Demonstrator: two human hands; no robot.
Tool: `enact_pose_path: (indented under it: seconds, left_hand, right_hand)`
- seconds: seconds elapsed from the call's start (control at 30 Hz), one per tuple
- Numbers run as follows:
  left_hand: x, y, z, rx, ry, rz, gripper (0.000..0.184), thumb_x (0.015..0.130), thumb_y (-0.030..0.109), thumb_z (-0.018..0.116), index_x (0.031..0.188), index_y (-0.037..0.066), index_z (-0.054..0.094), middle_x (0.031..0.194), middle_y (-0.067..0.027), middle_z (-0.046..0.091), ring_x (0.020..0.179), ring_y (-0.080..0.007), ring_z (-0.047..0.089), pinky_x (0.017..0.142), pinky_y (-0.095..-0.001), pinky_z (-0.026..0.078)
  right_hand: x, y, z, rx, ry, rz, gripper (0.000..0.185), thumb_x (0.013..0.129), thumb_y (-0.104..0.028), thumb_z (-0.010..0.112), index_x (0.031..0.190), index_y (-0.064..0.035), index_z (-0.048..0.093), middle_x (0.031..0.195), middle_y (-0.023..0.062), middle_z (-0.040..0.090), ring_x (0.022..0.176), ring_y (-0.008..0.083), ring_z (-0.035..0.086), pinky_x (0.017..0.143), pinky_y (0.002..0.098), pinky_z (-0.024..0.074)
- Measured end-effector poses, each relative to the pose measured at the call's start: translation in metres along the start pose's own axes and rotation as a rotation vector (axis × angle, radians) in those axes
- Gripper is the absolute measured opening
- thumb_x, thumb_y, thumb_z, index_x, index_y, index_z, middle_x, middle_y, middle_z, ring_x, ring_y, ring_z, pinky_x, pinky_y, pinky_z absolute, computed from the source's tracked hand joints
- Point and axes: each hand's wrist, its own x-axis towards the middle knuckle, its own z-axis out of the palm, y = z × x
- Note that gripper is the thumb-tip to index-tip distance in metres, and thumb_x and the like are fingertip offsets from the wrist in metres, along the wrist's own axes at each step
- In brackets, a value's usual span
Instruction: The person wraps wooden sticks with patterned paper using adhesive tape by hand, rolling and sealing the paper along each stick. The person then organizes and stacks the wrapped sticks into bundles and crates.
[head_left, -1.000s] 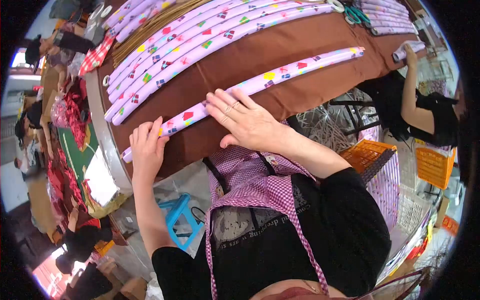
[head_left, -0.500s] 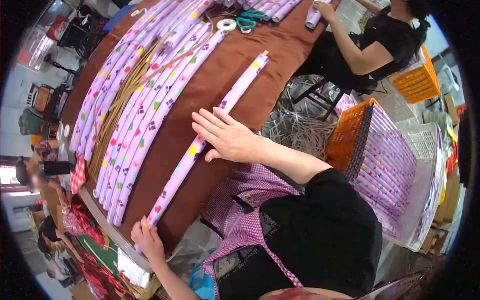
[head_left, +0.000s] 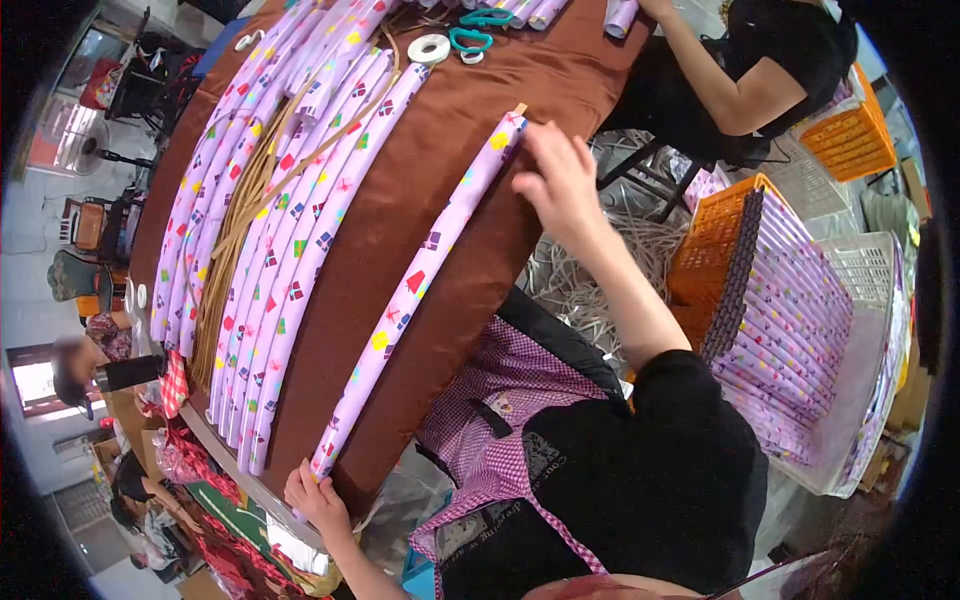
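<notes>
A single purple patterned roll [head_left: 400, 305] lies lengthwise on the brown cloth [head_left: 465, 95], with a small tan piece sticking out of its far end. At its near end is my left hand [head_left: 318, 500], fingers wrapped on the roll. Beside the far end, my right hand [head_left: 562, 180] has its fingers apart, slightly blurred, and holds nothing. Many similar rolls [head_left: 300, 260] lie in a row on the left of the cloth, with thin brown strips [head_left: 225, 280] among them.
A white tape roll [head_left: 429, 49] and teal scissors [head_left: 470, 40] lie at the back. A co-worker's arm [head_left: 735, 95] is at upper right. Below stand an orange basket [head_left: 715, 230] and a white crate [head_left: 865, 260] beside purple rolls. Pale strips [head_left: 565, 300] litter the floor.
My right hand has slid from the roll's middle to beside its far end. My left hand stays at the near end. The view has turned, and the roll now runs more steeply.
</notes>
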Motion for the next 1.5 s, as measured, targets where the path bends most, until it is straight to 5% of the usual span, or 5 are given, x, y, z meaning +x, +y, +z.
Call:
enact_pose_path:
  seconds: [0.27, 0.6, 0.83, 1.33, 1.5]
  left_hand:
    - [-0.002, 0.0, 0.002, 0.012, 0.011, -0.009, 0.042, 0.1, 0.028, 0.049, 0.133, 0.004, 0.054, 0.121, -0.0204, 0.054, 0.111, -0.0401, 0.048, 0.098, -0.0506, 0.035]
    - [-0.002, -0.003, -0.001, -0.026, -0.018, -0.017, 0.041, 0.098, 0.025, 0.052, 0.133, 0.004, 0.055, 0.121, -0.0201, 0.053, 0.111, -0.039, 0.048, 0.099, -0.0488, 0.035]
    - [0.008, 0.007, -0.008, -0.06, 0.001, -0.014, 0.042, 0.092, 0.018, 0.056, 0.131, 0.003, 0.056, 0.119, -0.019, 0.054, 0.11, -0.0381, 0.049, 0.098, -0.0483, 0.036]
    - [0.01, 0.008, -0.01, -0.114, 0.01, -0.009, 0.044, 0.086, 0.02, 0.064, 0.128, 0.005, 0.059, 0.114, -0.0151, 0.055, 0.107, -0.035, 0.05, 0.095, -0.0461, 0.036]
    - [0.012, 0.009, -0.011, -0.091, 0.022, 0.002, 0.043, 0.086, 0.019, 0.064, 0.127, 0.006, 0.059, 0.113, -0.0155, 0.055, 0.107, -0.0354, 0.051, 0.095, -0.0467, 0.037]
  right_hand:
    - [0.041, 0.0, 0.017, -0.013, 0.01, 0.25, 0.092, 0.082, -0.049, 0.073, 0.148, 0.0006, 0.034, 0.148, 0.0204, 0.043, 0.146, 0.0347, 0.029, 0.117, 0.0548, 0.0127]
    - [0.037, 0.026, 0.012, 0.317, -0.113, 0.237, 0.091, 0.085, -0.04, 0.072, 0.154, -0.005, 0.025, 0.15, 0.0098, 0.046, 0.148, 0.0224, 0.027, 0.119, 0.0522, 0.0003]
    - [0.034, 0.042, 0.014, 0.413, -0.132, 0.235, 0.089, 0.087, -0.035, 0.07, 0.155, -0.0028, 0.022, 0.151, 0.0102, 0.045, 0.143, 0.0207, 0.038, 0.118, 0.0526, -0.0023]
    - [0.032, 0.044, 0.0, 0.394, -0.186, 0.136, 0.103, 0.082, -0.039, 0.075, 0.157, -0.0051, 0.014, 0.153, 0.0093, 0.043, 0.145, 0.0211, 0.033, 0.118, 0.0512, -0.0003]
    - [0.035, 0.056, -0.004, 0.747, -0.053, 0.232, 0.075, 0.091, -0.014, 0.066, 0.153, -0.0034, 0.027, 0.146, 0.0169, 0.049, 0.139, 0.0221, 0.043, 0.113, 0.0341, 0.0303]
